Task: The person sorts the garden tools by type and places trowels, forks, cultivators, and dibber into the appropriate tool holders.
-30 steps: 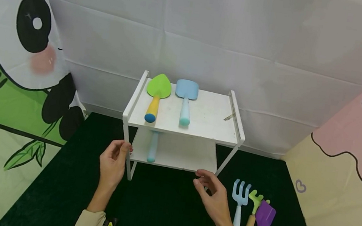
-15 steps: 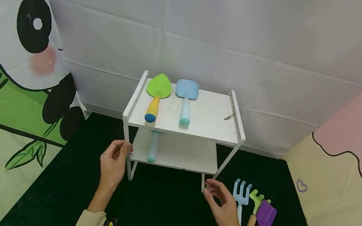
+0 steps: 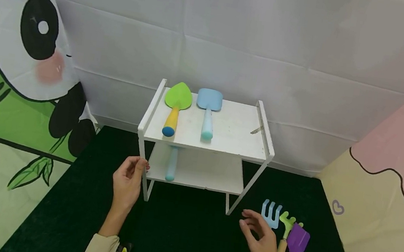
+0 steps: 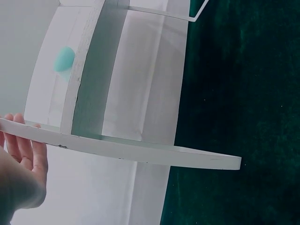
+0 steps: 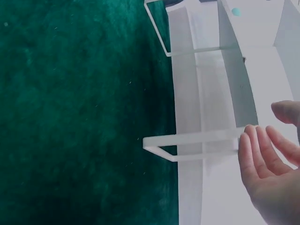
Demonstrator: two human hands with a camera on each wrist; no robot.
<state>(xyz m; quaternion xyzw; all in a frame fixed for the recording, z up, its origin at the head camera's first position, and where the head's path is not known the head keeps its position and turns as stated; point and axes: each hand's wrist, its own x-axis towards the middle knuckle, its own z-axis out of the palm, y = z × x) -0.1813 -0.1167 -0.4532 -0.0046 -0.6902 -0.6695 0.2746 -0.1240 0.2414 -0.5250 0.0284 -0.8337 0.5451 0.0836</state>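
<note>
A white two-tier shelf [image 3: 232, 126] stands by the back wall. My left hand [image 3: 127, 182] holds its left front leg [image 4: 117, 151], fingers curled round it in the left wrist view. On the top tier lie a toy trowel [image 3: 178, 97] with a green blade and yellow handle, and a light blue toy shovel [image 3: 209, 99]. A light blue handle [image 3: 172, 162] shows on the lower tier, the rest hidden. My right hand [image 3: 258, 237], fingers loosely bent and holding nothing, is just left of a light blue toy fork [image 3: 271, 214], covering its handle.
Right of the fork lie a green toy rake [image 3: 286, 224] with a wooden handle and a purple toy spatula [image 3: 298, 239] with a pink handle. Dark green cloth [image 3: 180, 234] covers the surface. Printed sheets hang left and right, with a white sheet [image 3: 238, 28] behind.
My right hand has moved right and toward me, from the shelf's right front corner to beside the fork. The left hand stays on the leg.
</note>
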